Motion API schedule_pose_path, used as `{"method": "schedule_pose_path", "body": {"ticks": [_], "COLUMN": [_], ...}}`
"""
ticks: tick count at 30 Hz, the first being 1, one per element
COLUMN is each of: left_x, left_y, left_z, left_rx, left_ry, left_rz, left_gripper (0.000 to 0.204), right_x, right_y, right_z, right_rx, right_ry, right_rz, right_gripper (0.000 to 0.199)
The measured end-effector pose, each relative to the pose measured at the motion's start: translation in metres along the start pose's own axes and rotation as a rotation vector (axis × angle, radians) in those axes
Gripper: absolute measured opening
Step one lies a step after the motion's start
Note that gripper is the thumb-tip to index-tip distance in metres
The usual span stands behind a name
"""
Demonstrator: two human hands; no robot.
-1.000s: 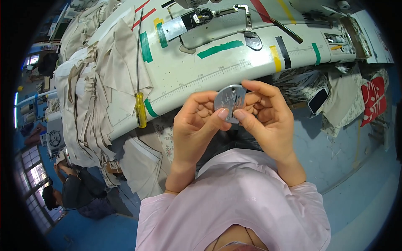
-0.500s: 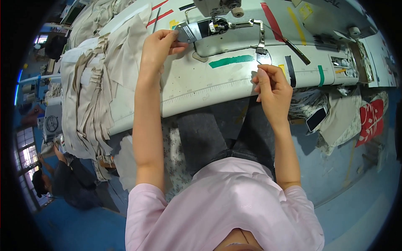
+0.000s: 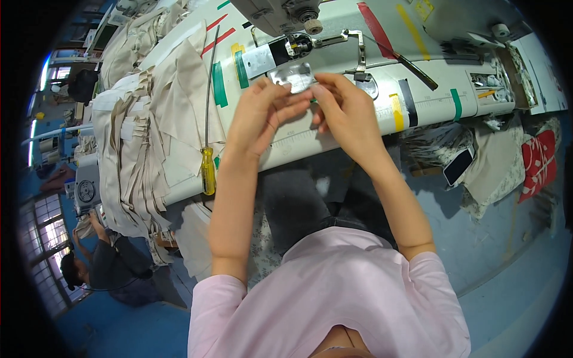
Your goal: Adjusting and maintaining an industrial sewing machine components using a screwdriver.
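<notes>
We hold a small flat metal plate [image 3: 292, 76] between both hands above the white table [image 3: 334, 128], at about 12 o'clock from our chest. Our left hand [image 3: 262, 113] pinches its lower left edge with narrow fingers; our right hand [image 3: 343, 107] grips its right end likewise. Just beyond the plate, at 12 o'clock, sits the sewing machine [image 3: 286, 18]. At 9 o'clock lies a yellow-handled screwdriver [image 3: 208, 155] beside stacked beige fabric [image 3: 143, 137].

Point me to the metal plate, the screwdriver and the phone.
metal plate [image 3: 292, 76], head view, middle of its shiny face between both hands' fingertips.
screwdriver [image 3: 208, 172], head view, on the yellow handle.
phone [image 3: 458, 166], head view, middle of its screen.
</notes>
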State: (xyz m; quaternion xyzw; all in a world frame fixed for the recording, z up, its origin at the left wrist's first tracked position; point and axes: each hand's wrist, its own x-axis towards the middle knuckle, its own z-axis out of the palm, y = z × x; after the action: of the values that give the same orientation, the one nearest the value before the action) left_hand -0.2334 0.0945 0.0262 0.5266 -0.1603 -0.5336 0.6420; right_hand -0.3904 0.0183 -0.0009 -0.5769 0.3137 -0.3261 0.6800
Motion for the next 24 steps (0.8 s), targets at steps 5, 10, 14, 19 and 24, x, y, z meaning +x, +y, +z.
{"method": "schedule_pose_path", "body": {"ticks": [5,10,14,19,24], "left_x": [-0.007,0.002,0.009,0.041,0.066], "left_y": [0.001,0.018,0.025,0.035,0.046], "left_z": [-0.001,-0.015,-0.018,-0.022,-0.026], "left_rx": [0.334,0.458,0.590,0.585,0.691], "left_ry": [0.072,0.034,-0.010,0.136,0.135], "left_rz": [-0.001,-0.068,-0.152,-0.043,-0.055], "left_gripper": [0.028,0.030,0.030,0.027,0.027], "right_x": [0.030,0.034,0.032,0.029,0.022], "right_y": [0.013,0.011,0.011,0.024,0.028], "right_z": [0.006,0.002,0.004,0.007,0.007], "right_rx": [-0.303,-0.279,-0.310,-0.261,-0.349], "right_ry": [0.134,0.028,0.033,0.175,0.170], "right_rz": [-0.185,-0.108,-0.176,-0.372,-0.529], "right_gripper": [0.025,0.022,0.020,0.017,0.016]}}
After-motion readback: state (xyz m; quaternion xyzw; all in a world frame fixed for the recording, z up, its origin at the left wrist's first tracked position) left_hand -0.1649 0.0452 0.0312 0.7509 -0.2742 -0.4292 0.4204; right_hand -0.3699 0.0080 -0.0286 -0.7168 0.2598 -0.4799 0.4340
